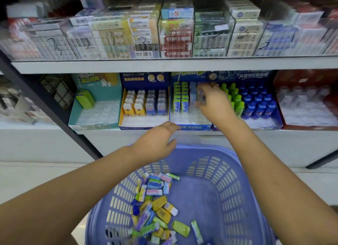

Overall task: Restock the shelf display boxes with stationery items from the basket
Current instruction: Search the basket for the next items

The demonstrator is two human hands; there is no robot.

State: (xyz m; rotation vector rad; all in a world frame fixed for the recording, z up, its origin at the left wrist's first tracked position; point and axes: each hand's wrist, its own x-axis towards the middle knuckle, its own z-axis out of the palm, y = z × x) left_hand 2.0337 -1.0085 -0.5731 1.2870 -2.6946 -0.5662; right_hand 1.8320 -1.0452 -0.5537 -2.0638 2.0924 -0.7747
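Observation:
A lilac plastic basket point(225, 180) sits low in front of me, holding several small stationery packs point(155, 204) in green, yellow, blue and pink. My right hand point(212, 102) reaches into the blue display box point(192, 127) on the lower shelf and pinches a small pale blue pack point(200, 96) beside the rows of green packs point(180, 96). My left hand point(157, 140) hovers over the basket's far rim, fingers relaxed and holding nothing.
Left of the blue box stand a box of yellow and blue items point(144, 102) and a teal box point(95, 107) with one green item. Right of it are green and blue bottles point(252, 100) and a red box point(309, 102). Clear bins point(173, 34) fill the upper shelf.

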